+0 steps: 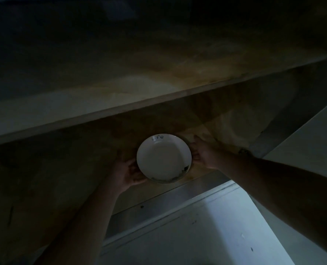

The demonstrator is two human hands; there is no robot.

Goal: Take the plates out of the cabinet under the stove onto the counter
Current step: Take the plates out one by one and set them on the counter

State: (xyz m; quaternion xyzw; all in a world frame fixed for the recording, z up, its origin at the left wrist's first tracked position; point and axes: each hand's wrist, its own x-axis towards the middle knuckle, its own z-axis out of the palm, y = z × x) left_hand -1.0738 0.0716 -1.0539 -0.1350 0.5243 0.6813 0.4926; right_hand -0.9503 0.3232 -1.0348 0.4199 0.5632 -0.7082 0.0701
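Observation:
A white deep plate (163, 158) with dark lettering on its far rim and a dark mark on its near rim sits just above the lower shelf of the dim cabinet (63, 169). My left hand (129, 172) grips its left edge, fingers curled under the rim. At the plate's right edge my right hand (203, 154) holds it the same way. Whether more plates are stacked beneath it is hidden.
An upper shelf (120, 109) crosses the cabinet just above and behind the plate, leaving little headroom. The cabinet's front edge (178, 197) runs diagonally below the hands. The pale floor (206, 236) lies in front, and a light panel (312, 134) stands at the right.

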